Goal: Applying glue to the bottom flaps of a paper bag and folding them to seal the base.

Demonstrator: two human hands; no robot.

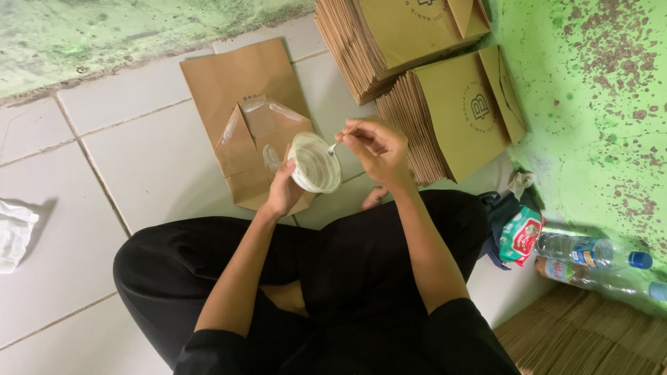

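I sit cross-legged on a tiled floor. My left hand (281,186) holds a small round clear bowl (315,163) with white paste in it, tilted toward me. My right hand (379,149) pinches a thin spoon-like stick (340,142) whose tip dips into the bowl. Just beyond the bowl lies a flat brown paper bag (240,90) on the floor, its bottom flaps folded open and shiny with glue.
Two stacks of folded brown paper bags (458,111) stand at the far right by a green wall. Two plastic water bottles (590,251) and a small packet (522,236) lie at my right. White crumpled cloth (12,232) lies at the left. More brown sheets (583,337) sit lower right.
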